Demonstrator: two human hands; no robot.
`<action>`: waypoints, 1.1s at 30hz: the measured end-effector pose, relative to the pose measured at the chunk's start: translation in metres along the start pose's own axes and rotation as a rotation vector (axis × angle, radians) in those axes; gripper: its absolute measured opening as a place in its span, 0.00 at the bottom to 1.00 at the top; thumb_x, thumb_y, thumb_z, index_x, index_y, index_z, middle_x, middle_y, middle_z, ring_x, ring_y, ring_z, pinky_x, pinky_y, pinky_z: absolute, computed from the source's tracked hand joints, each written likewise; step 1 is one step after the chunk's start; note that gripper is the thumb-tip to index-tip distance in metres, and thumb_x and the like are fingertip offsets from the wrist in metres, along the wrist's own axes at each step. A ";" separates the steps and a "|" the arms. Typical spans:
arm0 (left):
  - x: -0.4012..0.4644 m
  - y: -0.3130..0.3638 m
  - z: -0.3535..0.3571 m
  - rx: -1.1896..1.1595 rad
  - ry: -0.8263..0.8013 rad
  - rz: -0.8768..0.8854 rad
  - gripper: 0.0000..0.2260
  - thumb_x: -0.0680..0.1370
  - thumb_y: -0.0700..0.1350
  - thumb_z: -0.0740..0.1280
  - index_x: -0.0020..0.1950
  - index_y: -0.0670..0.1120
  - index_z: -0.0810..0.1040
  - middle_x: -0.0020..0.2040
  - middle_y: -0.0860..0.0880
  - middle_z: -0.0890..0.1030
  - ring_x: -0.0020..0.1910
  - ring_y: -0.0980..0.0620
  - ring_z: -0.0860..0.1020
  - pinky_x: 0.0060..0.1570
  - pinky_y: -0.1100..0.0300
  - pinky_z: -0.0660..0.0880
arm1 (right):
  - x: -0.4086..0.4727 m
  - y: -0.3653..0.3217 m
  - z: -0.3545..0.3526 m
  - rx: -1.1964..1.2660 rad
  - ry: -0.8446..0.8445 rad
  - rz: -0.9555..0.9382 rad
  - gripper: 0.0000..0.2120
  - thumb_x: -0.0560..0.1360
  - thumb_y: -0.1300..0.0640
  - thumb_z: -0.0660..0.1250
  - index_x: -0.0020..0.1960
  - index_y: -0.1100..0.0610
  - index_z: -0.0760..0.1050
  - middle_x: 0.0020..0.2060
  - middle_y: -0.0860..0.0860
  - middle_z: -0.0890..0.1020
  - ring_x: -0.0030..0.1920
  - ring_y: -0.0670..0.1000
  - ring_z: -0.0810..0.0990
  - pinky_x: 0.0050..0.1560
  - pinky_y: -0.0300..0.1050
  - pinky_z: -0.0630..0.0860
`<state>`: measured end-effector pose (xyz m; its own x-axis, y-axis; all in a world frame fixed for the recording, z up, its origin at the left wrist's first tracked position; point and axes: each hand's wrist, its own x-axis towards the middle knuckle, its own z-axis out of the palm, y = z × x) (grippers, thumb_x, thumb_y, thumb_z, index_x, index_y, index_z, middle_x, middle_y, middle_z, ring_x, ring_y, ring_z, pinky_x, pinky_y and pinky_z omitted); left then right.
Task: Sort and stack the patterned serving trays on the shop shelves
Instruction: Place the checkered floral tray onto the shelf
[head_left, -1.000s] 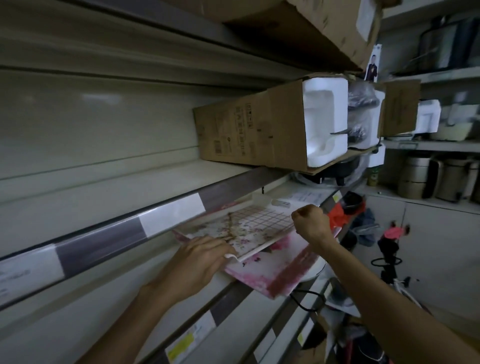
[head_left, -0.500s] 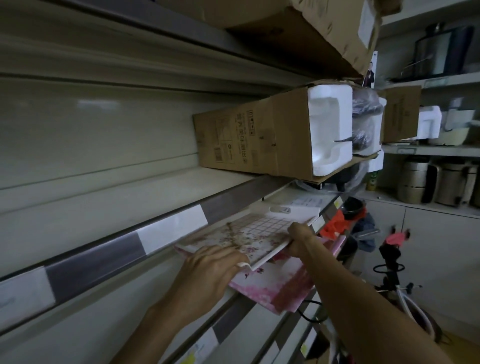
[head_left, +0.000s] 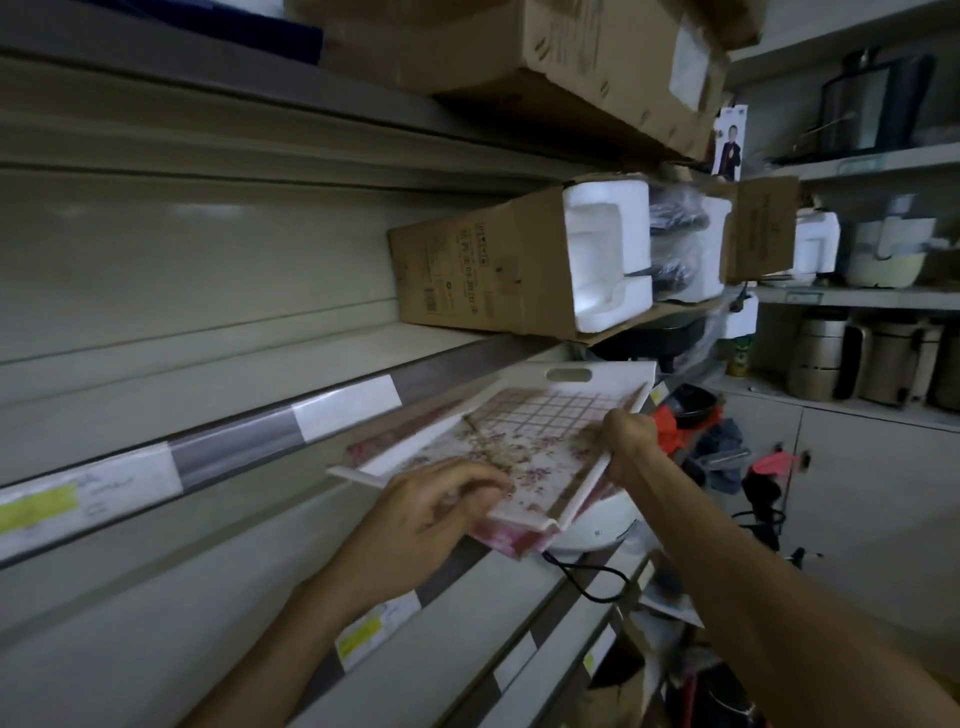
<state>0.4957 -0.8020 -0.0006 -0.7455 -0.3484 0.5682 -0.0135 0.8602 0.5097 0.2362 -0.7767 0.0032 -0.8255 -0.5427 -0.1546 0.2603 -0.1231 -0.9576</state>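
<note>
The person is showing two bare forearms, a bare left hand (head_left: 415, 525) and a bare right hand (head_left: 626, 436), wearing no visible sleeves.

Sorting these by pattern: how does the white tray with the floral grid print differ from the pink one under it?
The white floral grid-print tray lies on top, almost fully visible and gripped by the left hand and right hand; the pink patterned tray sits beneath, only its edges showing, with neither hand plainly gripping it. The top one is paler, the lower one deeper pink. Both are floral-patterned.
</note>
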 end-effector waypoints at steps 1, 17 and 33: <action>-0.001 0.007 0.001 0.007 0.030 -0.013 0.09 0.80 0.46 0.64 0.56 0.51 0.83 0.53 0.60 0.83 0.55 0.62 0.79 0.52 0.72 0.73 | -0.008 -0.004 -0.011 -0.018 -0.003 -0.009 0.10 0.78 0.72 0.53 0.48 0.66 0.72 0.37 0.59 0.77 0.35 0.56 0.78 0.46 0.54 0.79; -0.087 0.074 0.028 -0.044 0.021 -0.701 0.12 0.79 0.51 0.65 0.62 0.55 0.71 0.60 0.52 0.77 0.60 0.52 0.76 0.49 0.63 0.72 | -0.112 0.012 -0.191 -0.194 -0.060 -0.076 0.06 0.77 0.64 0.64 0.43 0.66 0.76 0.40 0.61 0.80 0.36 0.59 0.80 0.32 0.45 0.79; -0.241 0.190 0.066 -0.331 0.451 -0.781 0.12 0.82 0.53 0.59 0.58 0.53 0.79 0.51 0.54 0.85 0.50 0.58 0.83 0.48 0.65 0.78 | -0.240 0.057 -0.226 -0.112 -0.410 -0.170 0.12 0.78 0.50 0.66 0.56 0.55 0.80 0.44 0.54 0.87 0.43 0.56 0.86 0.47 0.54 0.82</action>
<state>0.6284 -0.5297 -0.0833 -0.2787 -0.9484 0.1510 -0.1569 0.2001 0.9671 0.3360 -0.4663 -0.0694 -0.5798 -0.8092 0.0947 0.0637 -0.1609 -0.9849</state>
